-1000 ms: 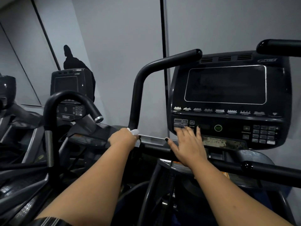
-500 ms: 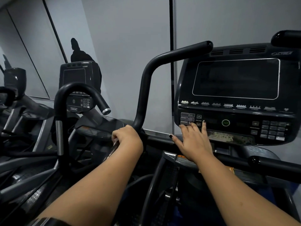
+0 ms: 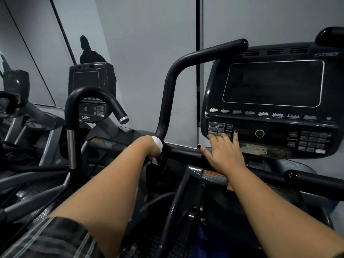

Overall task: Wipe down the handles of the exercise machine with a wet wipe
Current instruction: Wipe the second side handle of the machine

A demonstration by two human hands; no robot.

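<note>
There is only one view, a wide-angle camera worn at head height. It faces forward and slightly down, close to the console [image 3: 270, 101], which fills the upper right. The curved handle [image 3: 167, 94] rises at centre. A neighbouring machine [image 3: 89, 90] stands further left, against the grey wall [image 3: 139, 43].

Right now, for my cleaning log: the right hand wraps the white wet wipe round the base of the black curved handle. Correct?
No. The left hand wraps the white wet wipe round the base of the black curved handle; the right hand rests flat on the black console keypad. The head view shows it.
</note>
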